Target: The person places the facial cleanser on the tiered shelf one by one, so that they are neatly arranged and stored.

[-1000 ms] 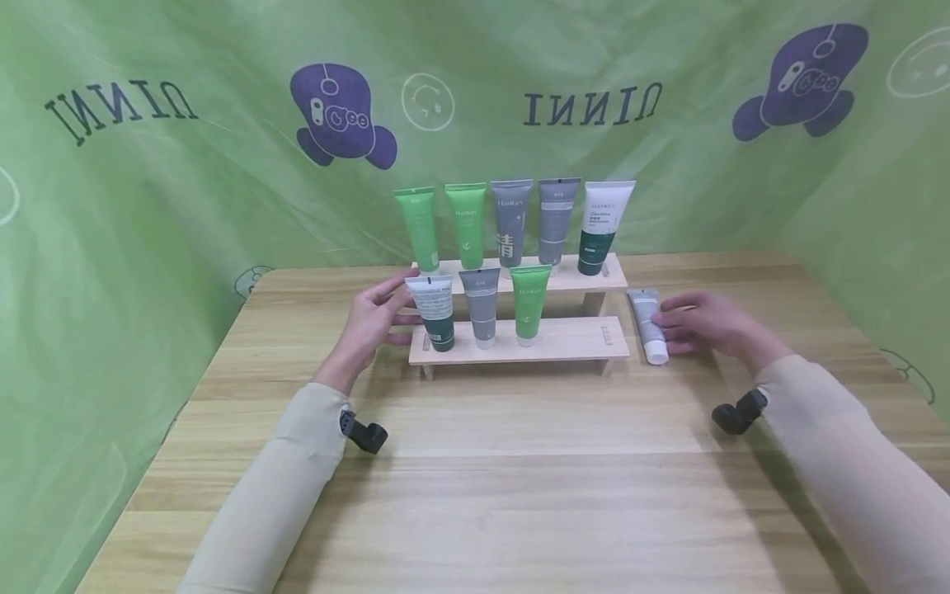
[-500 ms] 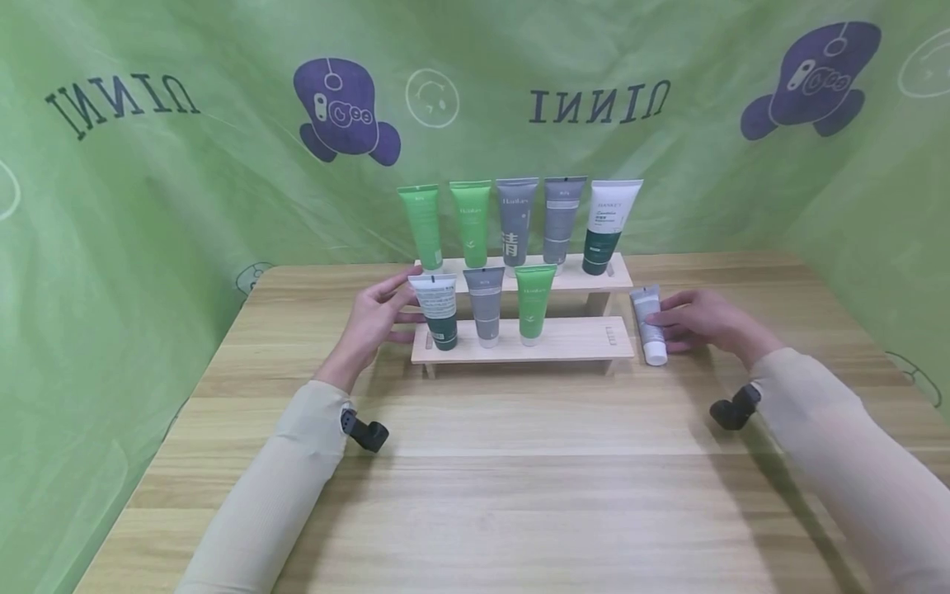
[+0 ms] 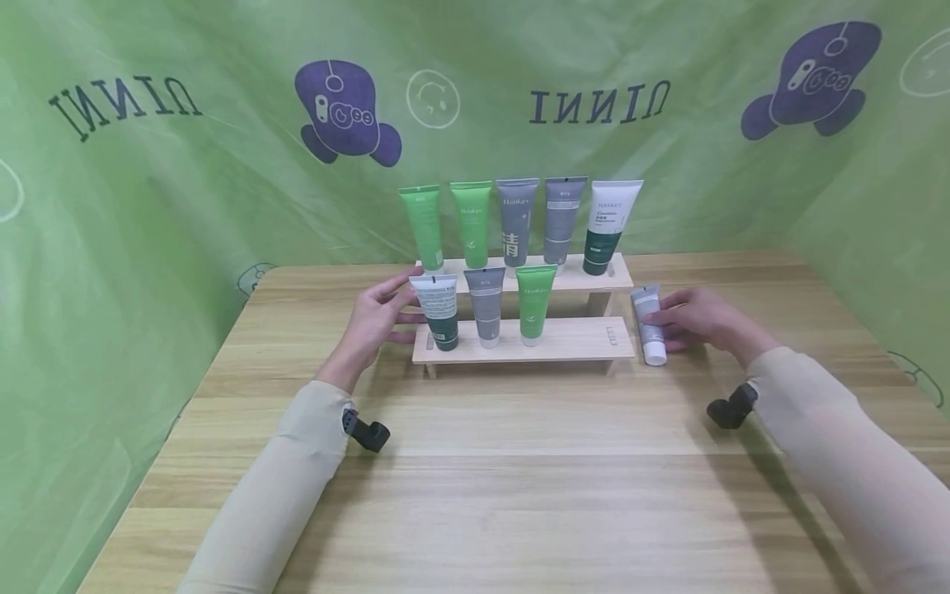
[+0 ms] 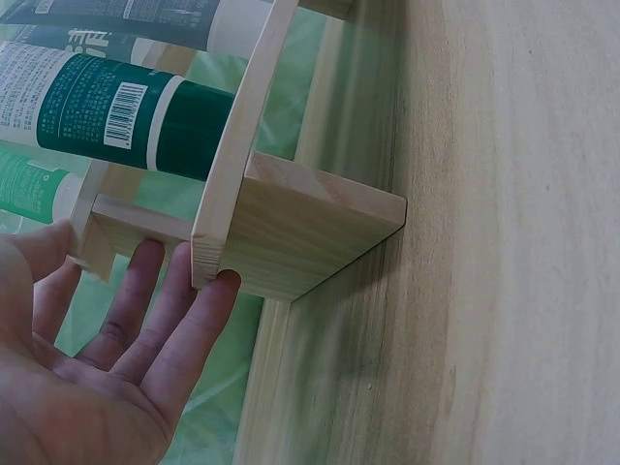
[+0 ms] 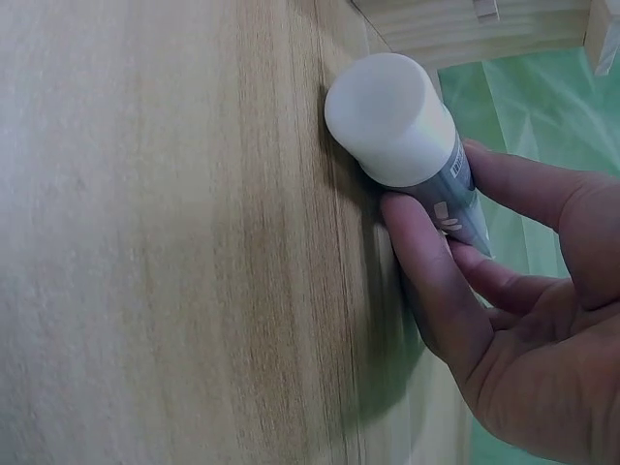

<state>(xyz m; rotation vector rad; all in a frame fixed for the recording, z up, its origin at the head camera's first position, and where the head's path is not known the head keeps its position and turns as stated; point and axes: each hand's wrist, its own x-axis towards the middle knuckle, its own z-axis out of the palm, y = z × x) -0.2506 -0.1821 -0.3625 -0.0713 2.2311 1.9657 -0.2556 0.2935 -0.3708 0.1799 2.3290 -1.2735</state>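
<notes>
A grey tube with a white cap [image 3: 651,334] lies on the table at the right end of the stand. My right hand [image 3: 701,318] pinches it between thumb and fingers; in the right wrist view the white cap [image 5: 383,111] points toward the camera. At the stand's left end is my left hand [image 3: 371,322], its fingers extended. Its fingertips touch the end of the lower wooden shelf [image 4: 218,228] in the left wrist view. Just beside that hand, a white and dark green tube [image 3: 438,309] stands cap down on the lower shelf.
The two-tier wooden stand [image 3: 571,340] also bears a grey tube [image 3: 486,305] and a green tube [image 3: 534,301] below. Several green, grey and white tubes stand on its upper shelf [image 3: 571,280]. Behind hangs a green printed curtain [image 3: 475,49].
The stand and tubes shift slightly right in the view as the camera turns a little. My right hand keeps its pinch on the grey tube; the left hand stays at the stand.
</notes>
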